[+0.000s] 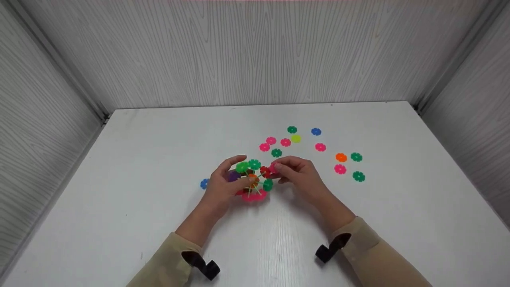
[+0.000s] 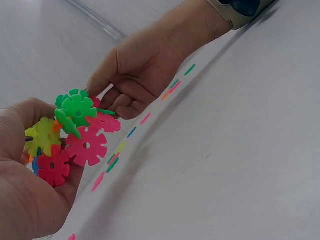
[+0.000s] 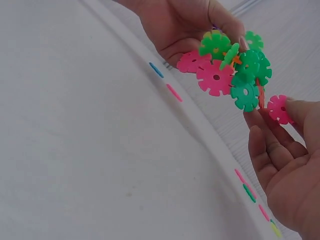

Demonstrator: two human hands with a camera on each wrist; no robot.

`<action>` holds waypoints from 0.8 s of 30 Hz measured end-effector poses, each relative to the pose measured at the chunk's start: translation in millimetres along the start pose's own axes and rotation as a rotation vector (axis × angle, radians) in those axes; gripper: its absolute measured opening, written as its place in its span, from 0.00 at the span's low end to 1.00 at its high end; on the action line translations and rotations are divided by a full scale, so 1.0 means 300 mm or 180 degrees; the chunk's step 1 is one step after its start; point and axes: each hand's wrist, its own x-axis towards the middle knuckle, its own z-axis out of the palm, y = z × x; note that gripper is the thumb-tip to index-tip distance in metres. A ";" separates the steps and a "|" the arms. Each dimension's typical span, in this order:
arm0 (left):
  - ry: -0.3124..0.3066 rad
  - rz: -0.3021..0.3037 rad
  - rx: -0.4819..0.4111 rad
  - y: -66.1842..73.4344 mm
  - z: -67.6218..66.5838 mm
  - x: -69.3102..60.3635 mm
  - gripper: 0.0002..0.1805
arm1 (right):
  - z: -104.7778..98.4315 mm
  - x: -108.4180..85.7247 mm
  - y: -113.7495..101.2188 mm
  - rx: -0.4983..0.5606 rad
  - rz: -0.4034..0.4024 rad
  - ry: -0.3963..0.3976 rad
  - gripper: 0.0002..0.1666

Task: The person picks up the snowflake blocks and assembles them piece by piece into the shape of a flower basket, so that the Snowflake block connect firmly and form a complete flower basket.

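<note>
My left hand (image 1: 223,187) grips a cluster of interlocked plastic snowflake discs (image 3: 216,77), with green, pink, yellow, red and orange pieces joined at angles around an orange middle. Its thumb lies over the orange centre piece (image 1: 252,180) in the head view. Between thumb and fingers, my right hand (image 1: 299,175) pinches a single pink snowflake disc (image 3: 279,109) at the cluster's right side, close to a red disc (image 1: 265,172). Whether the pink disc's slot is joined to the cluster, I cannot tell. The left palm hides part of the cluster's underside.
Several loose snowflake discs lie flat on the white table (image 1: 159,147) beyond and right of the hands, among them a yellow disc (image 1: 295,138), an orange disc (image 1: 341,157) and a blue disc (image 1: 316,131). Another blue disc (image 1: 204,183) lies left of the left hand. Wood-grain panels (image 1: 255,52) enclose the table.
</note>
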 end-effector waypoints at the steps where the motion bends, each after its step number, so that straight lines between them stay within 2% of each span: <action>1: -0.0024 0.0023 -0.0005 -0.002 0.003 0.000 0.35 | -0.003 -0.001 -0.006 -0.0036 -0.0030 0.0045 0.20; 5: -0.0107 0.0071 0.0045 -0.011 0.014 -0.001 0.32 | -0.007 -0.004 -0.031 -0.0126 -0.0278 0.0182 0.15; 10: -0.0188 0.0144 0.0067 -0.017 0.020 -0.006 0.30 | 0.017 -0.013 -0.057 -0.0164 -0.0637 0.0074 0.14; 16: -0.0179 0.0172 0.0032 -0.017 0.022 -0.004 0.28 | 0.037 -0.025 -0.069 -0.0461 -0.0767 -0.0032 0.14; 24: -0.0130 0.0209 0.0080 -0.019 0.021 -0.003 0.29 | 0.043 -0.032 -0.072 -0.0793 -0.1006 0.0059 0.11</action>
